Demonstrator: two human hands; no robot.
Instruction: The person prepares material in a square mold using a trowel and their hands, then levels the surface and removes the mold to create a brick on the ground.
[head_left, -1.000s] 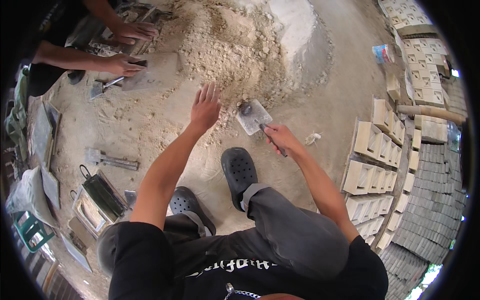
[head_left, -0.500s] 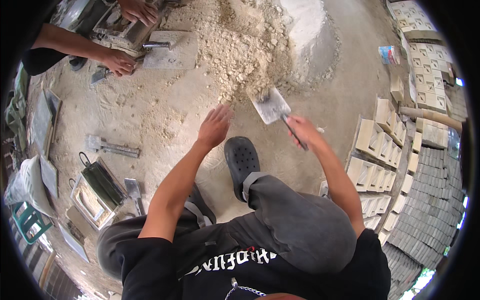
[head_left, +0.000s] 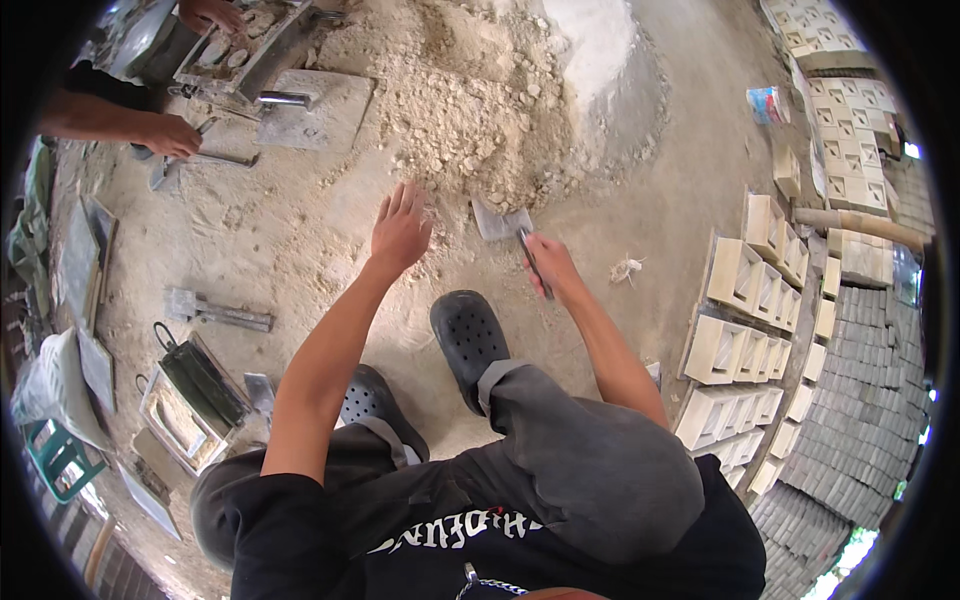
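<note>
Across the sandy ground, toward its far edge: a big heap of pale crumbly earth, whiter at the far right side. Along the right edge of the ground, rows of pale moulded blocks beside stacked grey pavers. At the far left corner, a metal press mould on a flat slab, another person's hand resting by it. Near the left edge, a dark rectangular mould box. Right at the near foot of the heap: left hand spread flat, fingers open, holding nothing, just over the loose earth; right hand closed around the handle of a small trowel, blade against the heap's edge. Black clogs just nearer.
</note>
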